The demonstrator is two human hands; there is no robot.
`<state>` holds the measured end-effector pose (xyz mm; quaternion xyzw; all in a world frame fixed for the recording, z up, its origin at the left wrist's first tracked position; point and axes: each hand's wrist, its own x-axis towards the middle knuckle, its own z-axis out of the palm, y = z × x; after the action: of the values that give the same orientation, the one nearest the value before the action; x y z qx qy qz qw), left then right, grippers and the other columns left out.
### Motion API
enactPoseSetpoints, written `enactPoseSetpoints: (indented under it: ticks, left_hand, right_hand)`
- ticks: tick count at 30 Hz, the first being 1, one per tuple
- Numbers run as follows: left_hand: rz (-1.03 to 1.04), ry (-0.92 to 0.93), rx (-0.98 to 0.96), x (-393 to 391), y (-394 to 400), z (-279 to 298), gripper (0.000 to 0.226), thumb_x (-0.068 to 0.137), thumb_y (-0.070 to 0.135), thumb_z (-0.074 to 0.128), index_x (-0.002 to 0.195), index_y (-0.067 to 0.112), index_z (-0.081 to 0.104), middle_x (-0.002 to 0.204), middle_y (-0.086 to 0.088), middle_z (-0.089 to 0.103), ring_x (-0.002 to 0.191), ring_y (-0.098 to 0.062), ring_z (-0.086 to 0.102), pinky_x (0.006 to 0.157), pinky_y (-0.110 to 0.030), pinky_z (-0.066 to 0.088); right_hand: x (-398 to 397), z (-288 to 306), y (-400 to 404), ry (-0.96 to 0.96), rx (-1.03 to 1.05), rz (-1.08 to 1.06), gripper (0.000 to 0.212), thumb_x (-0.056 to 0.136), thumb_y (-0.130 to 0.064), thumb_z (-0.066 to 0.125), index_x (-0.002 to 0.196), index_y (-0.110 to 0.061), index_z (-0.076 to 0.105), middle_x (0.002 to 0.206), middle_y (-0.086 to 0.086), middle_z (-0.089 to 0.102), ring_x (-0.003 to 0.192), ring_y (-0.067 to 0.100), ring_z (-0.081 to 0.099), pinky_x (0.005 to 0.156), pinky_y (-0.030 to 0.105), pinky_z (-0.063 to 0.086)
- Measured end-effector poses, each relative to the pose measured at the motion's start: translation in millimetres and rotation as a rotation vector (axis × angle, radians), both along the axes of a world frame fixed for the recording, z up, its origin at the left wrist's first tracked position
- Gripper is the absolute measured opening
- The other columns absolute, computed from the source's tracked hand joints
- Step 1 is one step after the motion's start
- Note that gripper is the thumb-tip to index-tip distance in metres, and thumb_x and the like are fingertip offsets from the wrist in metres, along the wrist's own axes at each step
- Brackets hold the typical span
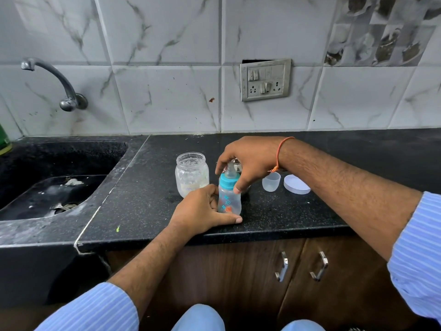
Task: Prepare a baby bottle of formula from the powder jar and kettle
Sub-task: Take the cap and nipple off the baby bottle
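baby bottle point(228, 201) upright near the front edge of the black counter point(298, 211), about midway along it, blue collar and teat already on. left hand point(202, 211) wrapped round the lower body, fingers behind and thumb stretched along the base in front, holding it steady. right hand point(248, 163) arched over the top, fingertips and thumb closed on the blue collar, teat poking up under the palm. judging by this grip, top being screwed down or loosened; cannot tell which.

powder jar point(192, 174) just behind and left of the bottle, lid off, only a low layer of white powder at the bottom and smears on the walls. small clear cup point(271, 182) to the right of the bottle, looks like the bottle's cap, standing mouth up. white lid point(296, 184) lying flat just beyond it, likely the jar's. something metallic point(237, 164) directly behind the bottle, mostly hidden by the right hand; possibly the kettle, not sure.

bottle contents hard to read: body cloudy, no clear liquid line. if powder and water are in, what remains is tightening the collar, shaking, fitting the clear cup and closing the jar. if not, filling is still to come.

sink point(59, 182) at the left end, tap point(55, 80) on the wall above it, socket plate point(265, 80) on the tiles behind.
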<state>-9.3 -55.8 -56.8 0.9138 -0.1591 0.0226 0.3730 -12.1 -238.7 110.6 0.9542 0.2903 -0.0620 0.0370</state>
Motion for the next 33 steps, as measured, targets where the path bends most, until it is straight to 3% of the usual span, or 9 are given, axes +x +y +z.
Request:
enactPoseSetpoints:
  ticks: [3, 6, 9, 13, 18, 22, 27, 30, 33]
  left_hand:
    - [-0.001, 0.0, -0.002, -0.4, 0.3, 0.7, 0.074, 0.051, 0.08, 0.096, 0.096, 0.031, 0.062, 0.066, 0.015, 0.06, 0.06, -0.003, 0.054, 0.063, -0.032, 0.047]
    - [-0.002, 0.005, 0.005, -1.8, -0.4, 1.9, 0.069, 0.054, 0.075, 0.098, 0.096, 0.034, 0.062, 0.066, 0.016, 0.06, 0.059, -0.001, 0.054, 0.061, -0.028, 0.044]
    - [0.005, 0.014, 0.001, -2.2, -1.6, 2.9, 0.073, 0.053, 0.078, 0.097, 0.103, 0.035, 0.064, 0.067, 0.016, 0.062, 0.06, 0.0, 0.055, 0.061, -0.027, 0.043]
    - [0.012, 0.02, 0.023, -3.5, -2.4, 5.1, 0.069, 0.056, 0.076, 0.097, 0.099, 0.036, 0.06, 0.07, 0.014, 0.063, 0.063, -0.001, 0.057, 0.062, -0.026, 0.043]
    - [0.03, 0.016, 0.023, -5.4, -3.1, 5.5, 0.073, 0.054, 0.078, 0.097, 0.103, 0.037, 0.062, 0.072, 0.016, 0.066, 0.065, 0.0, 0.059, 0.062, -0.026, 0.043]
    - [0.038, 0.02, 0.045, -6.3, -3.9, 7.3, 0.069, 0.057, 0.076, 0.097, 0.097, 0.036, 0.059, 0.072, 0.014, 0.064, 0.065, -0.002, 0.057, 0.061, -0.027, 0.042]
    - [0.046, 0.015, 0.068, -8.2, -4.1, 8.9, 0.074, 0.056, 0.079, 0.095, 0.105, 0.037, 0.059, 0.084, 0.017, 0.07, 0.077, 0.002, 0.064, 0.067, -0.029, 0.052]
    - [0.049, 0.004, 0.077, -8.7, -3.7, 9.3, 0.075, 0.056, 0.081, 0.094, 0.105, 0.036, 0.059, 0.085, 0.015, 0.07, 0.078, -0.001, 0.065, 0.067, -0.031, 0.053]
    - [0.042, 0.01, 0.07, -8.4, -3.3, 8.9, 0.077, 0.055, 0.081, 0.094, 0.108, 0.037, 0.059, 0.089, 0.017, 0.072, 0.082, 0.001, 0.067, 0.073, -0.032, 0.057]
  right_hand:
    - [3.5, -5.5, 0.6, -0.021, 0.026, -0.079, 0.069, 0.065, -0.078, 0.077, 0.116, -0.033, 0.073, 0.101, -0.011, 0.076, 0.091, 0.014, 0.072, 0.083, 0.041, 0.064]
    - [3.2, -4.4, 1.9, -0.042, -0.004, -0.061, 0.049, 0.078, -0.061, 0.083, 0.116, -0.031, 0.075, 0.098, -0.011, 0.076, 0.09, 0.014, 0.071, 0.083, 0.035, 0.06]
    - [2.3, 1.3, 2.9, 0.023, 0.03, -0.029, 0.047, 0.076, -0.043, 0.089, 0.121, -0.038, 0.074, 0.111, -0.014, 0.075, 0.097, 0.016, 0.073, 0.088, 0.043, 0.062]
    - [1.9, -2.8, 4.5, -0.021, -0.002, -0.064, 0.057, 0.078, -0.066, 0.081, 0.124, -0.034, 0.07, 0.109, -0.012, 0.072, 0.098, 0.015, 0.07, 0.088, 0.04, 0.061]
    - [-0.9, 2.6, 6.6, -0.005, -0.015, -0.021, 0.048, 0.081, -0.043, 0.087, 0.126, -0.035, 0.073, 0.118, -0.01, 0.073, 0.107, 0.015, 0.068, 0.095, 0.037, 0.057]
    - [0.1, -2.0, 7.3, -0.028, 0.012, -0.064, 0.053, 0.079, -0.062, 0.081, 0.122, -0.032, 0.072, 0.114, -0.008, 0.074, 0.101, 0.015, 0.069, 0.089, 0.038, 0.06]
    - [-2.8, 1.0, 10.7, 0.007, 0.013, -0.032, 0.045, 0.08, -0.046, 0.085, 0.122, -0.035, 0.073, 0.116, -0.012, 0.07, 0.107, 0.017, 0.069, 0.095, 0.041, 0.058]
    - [2.4, -4.3, 9.5, 0.003, 0.022, -0.085, 0.055, 0.068, -0.068, 0.077, 0.111, -0.037, 0.068, 0.106, -0.01, 0.074, 0.096, 0.017, 0.074, 0.085, 0.046, 0.065]
    - [6.1, -5.5, 8.7, 0.025, 0.018, -0.079, 0.043, 0.073, -0.053, 0.083, 0.11, -0.036, 0.07, 0.106, -0.007, 0.076, 0.094, 0.018, 0.075, 0.085, 0.045, 0.064]
